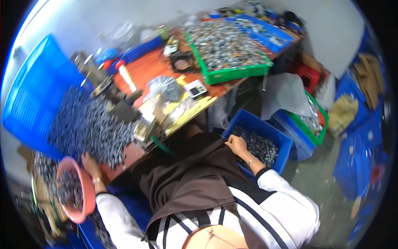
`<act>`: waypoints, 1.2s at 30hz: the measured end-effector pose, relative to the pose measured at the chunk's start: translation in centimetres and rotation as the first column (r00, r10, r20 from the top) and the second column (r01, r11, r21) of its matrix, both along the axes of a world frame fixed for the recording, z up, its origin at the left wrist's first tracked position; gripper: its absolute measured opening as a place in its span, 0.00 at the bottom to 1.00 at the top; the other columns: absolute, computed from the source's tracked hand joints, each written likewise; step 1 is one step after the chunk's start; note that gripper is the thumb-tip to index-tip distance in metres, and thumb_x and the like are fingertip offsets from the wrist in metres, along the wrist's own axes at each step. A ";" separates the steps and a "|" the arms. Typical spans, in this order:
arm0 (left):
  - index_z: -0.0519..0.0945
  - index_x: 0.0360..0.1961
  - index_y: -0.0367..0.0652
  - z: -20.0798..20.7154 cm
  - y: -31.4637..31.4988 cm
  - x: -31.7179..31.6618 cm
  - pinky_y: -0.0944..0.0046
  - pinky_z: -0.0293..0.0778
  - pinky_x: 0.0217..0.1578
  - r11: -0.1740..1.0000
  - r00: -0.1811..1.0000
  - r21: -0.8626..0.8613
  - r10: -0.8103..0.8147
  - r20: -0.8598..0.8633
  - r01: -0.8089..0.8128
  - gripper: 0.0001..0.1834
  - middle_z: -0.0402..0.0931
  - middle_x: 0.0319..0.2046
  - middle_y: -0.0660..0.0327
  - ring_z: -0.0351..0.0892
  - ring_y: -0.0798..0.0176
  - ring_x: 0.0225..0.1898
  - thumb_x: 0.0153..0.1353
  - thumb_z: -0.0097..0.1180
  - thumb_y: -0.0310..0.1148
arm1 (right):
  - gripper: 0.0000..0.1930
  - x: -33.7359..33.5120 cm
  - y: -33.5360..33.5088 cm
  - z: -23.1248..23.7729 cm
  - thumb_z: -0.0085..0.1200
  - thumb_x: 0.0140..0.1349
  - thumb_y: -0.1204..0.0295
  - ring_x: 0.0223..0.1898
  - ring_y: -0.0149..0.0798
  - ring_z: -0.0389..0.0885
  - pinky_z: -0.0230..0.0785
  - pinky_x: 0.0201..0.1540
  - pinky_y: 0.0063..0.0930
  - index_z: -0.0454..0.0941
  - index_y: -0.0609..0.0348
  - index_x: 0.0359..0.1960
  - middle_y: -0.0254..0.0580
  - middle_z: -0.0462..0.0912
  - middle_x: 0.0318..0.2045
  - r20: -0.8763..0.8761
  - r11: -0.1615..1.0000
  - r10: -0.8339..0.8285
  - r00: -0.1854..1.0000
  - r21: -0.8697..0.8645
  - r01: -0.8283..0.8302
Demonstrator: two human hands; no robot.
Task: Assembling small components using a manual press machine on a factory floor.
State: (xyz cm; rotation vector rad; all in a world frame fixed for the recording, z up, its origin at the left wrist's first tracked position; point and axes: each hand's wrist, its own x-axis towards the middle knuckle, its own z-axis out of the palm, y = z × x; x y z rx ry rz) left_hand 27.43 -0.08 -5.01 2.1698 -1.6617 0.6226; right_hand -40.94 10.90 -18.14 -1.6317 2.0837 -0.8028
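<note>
At the left edge of the bench, my left hand (91, 164) is between the pink basin (89, 191) and a heap of small grey parts (93, 126). Its fingertips reach the heap's near edge, but blur hides how they are bent. Similar grey parts fill much of the basin. My right hand (238, 147) is closed, fingers pinched together, over the near left part of a blue crate (284, 154) of small dark grey pieces. A thin, dark line runs from its fingertips toward the brown apron (186, 182); I cannot make out what it is.
A large blue tub (35, 95) lies tipped behind the heap. Beside it stands a metal bench machine (120, 106) with a red-knobbed lever (125, 75). Further right are a small scale (195, 89) and a green tray (232, 74) of parts. More crates stand on the floor at right.
</note>
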 end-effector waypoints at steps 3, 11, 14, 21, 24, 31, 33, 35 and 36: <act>0.76 0.47 0.37 0.4 -0.3 -0.5 0.54 0.71 0.49 0.988 0.999 -0.153 -0.031 0.022 0.034 0.17 0.70 0.51 0.42 0.73 0.42 0.50 0.55 0.46 0.22 | 0.17 1.7 0.4 2.2 0.54 0.61 0.59 0.25 0.53 0.79 0.67 0.27 0.42 0.75 0.59 0.21 0.50 0.78 0.19 0.106 0.990 -0.012 0.994 -0.137 0.027; 0.71 0.50 0.25 1.5 1.2 -8.5 0.60 0.78 0.50 0.856 -0.227 -0.489 -0.517 -0.825 -0.169 0.16 0.72 0.48 0.51 0.75 0.55 0.48 0.62 0.53 0.23 | 0.18 7.5 -1.2 5.9 0.51 0.62 0.59 0.25 0.52 0.78 0.68 0.27 0.42 0.73 0.59 0.19 0.49 0.78 0.20 -0.028 0.865 0.403 0.915 -0.316 -0.390; 0.74 0.43 0.28 1.1 1.7 -14.5 0.60 0.78 0.51 0.852 -0.461 -0.520 -0.487 -0.741 -0.064 0.10 0.76 0.42 0.53 0.78 0.56 0.45 0.62 0.54 0.22 | 0.19 9.8 -1.7 2.2 0.50 0.61 0.56 0.26 0.54 0.78 0.69 0.28 0.45 0.75 0.58 0.20 0.49 0.79 0.21 -0.106 0.827 0.504 0.857 -0.226 -0.515; 0.78 0.45 0.35 0.3 3.7 -28.1 0.74 0.72 0.39 0.798 0.134 -0.555 -0.592 -0.795 0.236 0.12 0.79 0.35 0.64 0.76 0.73 0.37 0.59 0.58 0.23 | 0.18 11.0 -0.5 2.1 0.54 0.60 0.61 0.25 0.54 0.76 0.67 0.26 0.43 0.74 0.60 0.18 0.51 0.76 0.20 0.043 0.797 0.566 0.823 -0.282 -0.534; 0.77 0.50 0.35 0.2 2.9 -29.0 0.73 0.69 0.43 0.764 0.290 -0.525 -0.635 -0.716 0.375 0.15 0.80 0.39 0.62 0.76 0.73 0.41 0.61 0.57 0.25 | 0.17 11.2 -0.2 2.7 0.54 0.60 0.63 0.23 0.53 0.76 0.66 0.25 0.41 0.74 0.62 0.18 0.51 0.76 0.19 0.044 0.788 0.574 0.818 -0.302 -0.537; 0.75 0.51 0.34 0.3 0.5 -28.8 0.63 0.65 0.55 0.736 0.355 -0.459 -0.656 -0.666 0.497 0.16 0.76 0.50 0.50 0.74 0.56 0.54 0.63 0.53 0.28 | 0.19 10.9 0.4 5.1 0.48 0.66 0.65 0.19 0.29 0.72 0.62 0.25 0.25 0.76 0.67 0.21 0.40 0.75 0.15 0.581 0.873 0.479 0.658 -0.239 -0.425; 0.75 0.52 0.31 -0.4 -0.5 -28.8 0.68 0.68 0.51 0.726 0.404 -0.463 -0.676 -0.616 0.509 0.17 0.79 0.47 0.55 0.76 0.66 0.48 0.63 0.53 0.28 | 0.20 10.7 0.4 4.9 0.47 0.67 0.64 0.18 0.23 0.65 0.57 0.22 0.22 0.75 0.66 0.20 0.33 0.70 0.13 0.632 0.882 0.461 0.623 -0.249 -0.400; 0.75 0.51 0.33 -0.9 -1.4 -28.3 0.67 0.69 0.49 0.749 0.468 -0.435 -0.656 -0.593 0.499 0.16 0.79 0.47 0.51 0.77 0.62 0.47 0.63 0.54 0.29 | 0.21 10.6 0.4 5.5 0.47 0.68 0.64 0.17 0.20 0.61 0.52 0.21 0.20 0.75 0.65 0.19 0.28 0.66 0.13 0.663 0.900 0.422 0.618 -0.221 -0.377; 0.75 0.51 0.33 -1.0 -1.8 -28.2 0.67 0.69 0.49 0.750 0.469 -0.444 -0.656 -0.592 0.489 0.16 0.79 0.47 0.51 0.77 0.62 0.47 0.63 0.54 0.29 | 0.21 10.7 0.2 5.6 0.47 0.68 0.64 0.17 0.19 0.59 0.50 0.20 0.19 0.75 0.64 0.19 0.26 0.65 0.12 0.677 0.902 0.418 0.606 -0.233 -0.363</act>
